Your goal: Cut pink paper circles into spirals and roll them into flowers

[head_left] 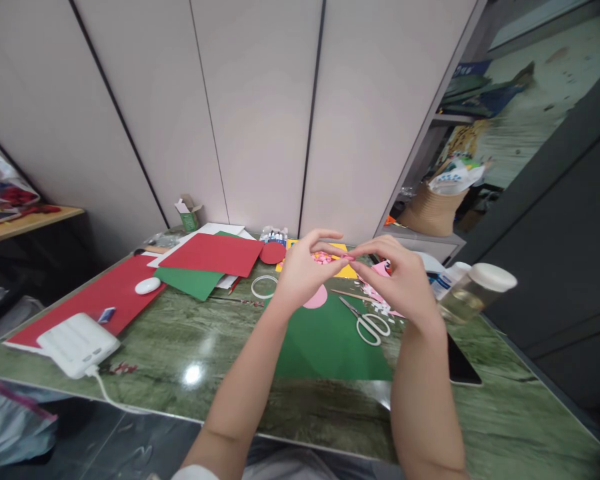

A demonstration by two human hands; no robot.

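My left hand [300, 277] and my right hand [403, 280] meet above the table, thumbs and forefingers pinched on a small pink piece [349, 258]. It looks like paper, though the fingers cover part of it. Behind them, a heap of small pink pieces [322, 259] rests on a yellow sheet [350, 271], partly hidden by my left hand. Below lies a green sheet [325, 347] with a pink disc [317, 297] at its upper part. White-handled scissors [373, 327] lie partly open on its right side, near a thin wooden stick [351, 293]. Pink and white scraps [380, 308] are scattered beside my right hand.
At right stand a lidded clear jar [473, 293] and a dark flat device [463, 363]. Left are red sheets [213, 253], a green sheet [190, 281], a white ring [264, 287], a white oval object [147, 285] and a cabled white box [79, 343]. Cabinet panels [260, 120] rise behind.
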